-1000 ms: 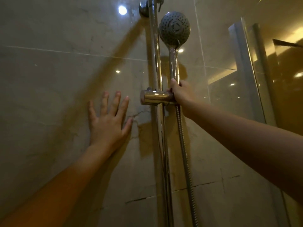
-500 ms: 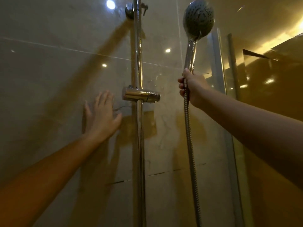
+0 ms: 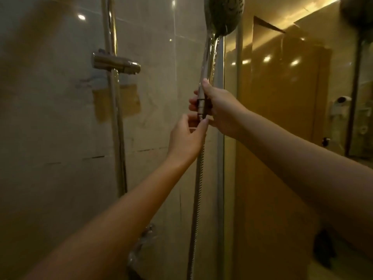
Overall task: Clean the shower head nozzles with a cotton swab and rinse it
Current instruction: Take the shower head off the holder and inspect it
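Note:
The chrome shower head (image 3: pixel 223 15) stands upright at the top of the view, off its holder, its grey nozzle face turned to the right and partly cut off by the frame. My right hand (image 3: pixel 220 110) grips the lower end of its handle. My left hand (image 3: pixel 187 138) is just below, fingers pinching the joint where the metal hose (image 3: pixel 198 188) meets the handle. The hose hangs straight down from there. No cotton swab is in sight.
A chrome slide rail (image 3: pixel 115 122) with its empty holder bracket (image 3: pixel 116 63) runs down the tiled wall on the left. A glass shower panel (image 3: pixel 282 118) and its metal frame stand on the right. A tap fitting (image 3: pixel 145 239) shows low in the middle.
My right hand lifted the shower head out of the bracket and carried it right. My left hand left the wall tile and came across to the hose joint under the handle.

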